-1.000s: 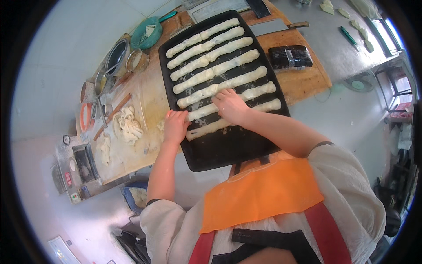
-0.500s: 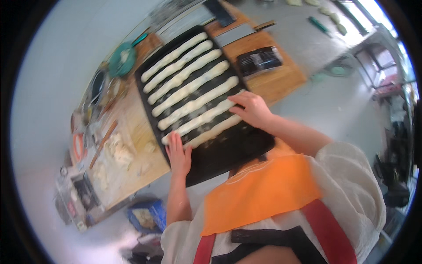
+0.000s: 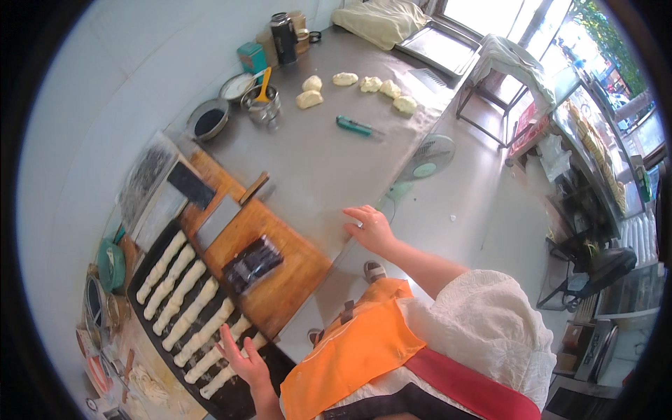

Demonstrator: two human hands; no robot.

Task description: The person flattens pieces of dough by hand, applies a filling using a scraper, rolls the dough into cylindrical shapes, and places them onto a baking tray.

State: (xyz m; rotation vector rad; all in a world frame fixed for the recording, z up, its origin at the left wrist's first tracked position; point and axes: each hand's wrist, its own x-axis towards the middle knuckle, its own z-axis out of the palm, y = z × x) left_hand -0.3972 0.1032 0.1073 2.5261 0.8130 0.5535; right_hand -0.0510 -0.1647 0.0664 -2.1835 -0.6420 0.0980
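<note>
Currently holding nothing in the left hand (image 3: 245,360), loosely spread at the black tray (image 3: 278,364), too close to the dough strips (image 3: 189,315) to tell touching from apart. Seven pale strips, side by side on that tray, at lower left. Nothing visible in the relaxed right hand (image 3: 369,227) either, fingers slightly bent beside the edge of a grey metal table (image 3: 301,168). Between tray and bare metal, a wooden board (image 3: 297,262) with a dark packet (image 3: 253,264). Farther along, dough pieces (image 3: 309,99) and a green-handled tool (image 3: 353,126). Beyond, a fan (image 3: 428,155), pale floor (image 3: 483,217) and bright window (image 3: 483,14).
</note>
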